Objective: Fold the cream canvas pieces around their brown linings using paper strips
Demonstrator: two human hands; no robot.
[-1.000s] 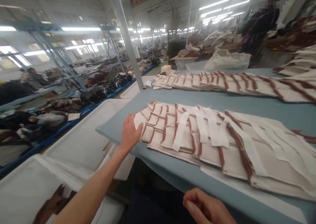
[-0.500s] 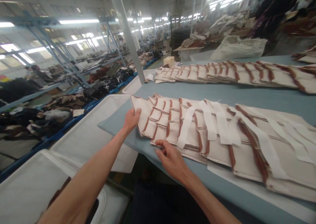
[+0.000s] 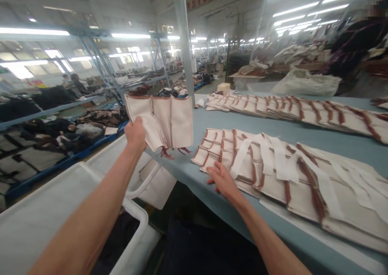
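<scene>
My left hand (image 3: 136,134) grips the left side of a cream fabric panel (image 3: 182,123), raised off the table's left end. Brown trim runs along the panel's top, and two seams divide it lengthwise; reddish-brown strands hang from its lower edge. Over the near edge of a row of overlapping cream panels (image 3: 226,147) with brown edging is my right hand (image 3: 222,178), its fingers apart and nothing held in them. Whether its fingertips touch the panels I cannot tell. Several white strips (image 3: 279,157) lie across that row.
Behind runs a second row of cream panels (image 3: 273,105) on the blue-grey table (image 3: 200,186). White bins (image 3: 103,161) stand left, close to the table. A metal post (image 3: 185,44) rises at the far corner. A person (image 3: 354,40) is at the back right.
My left hand has lifted the end panel off the row, up and to the left. My right hand has shifted slightly right along the row. The view has turned a little left.
</scene>
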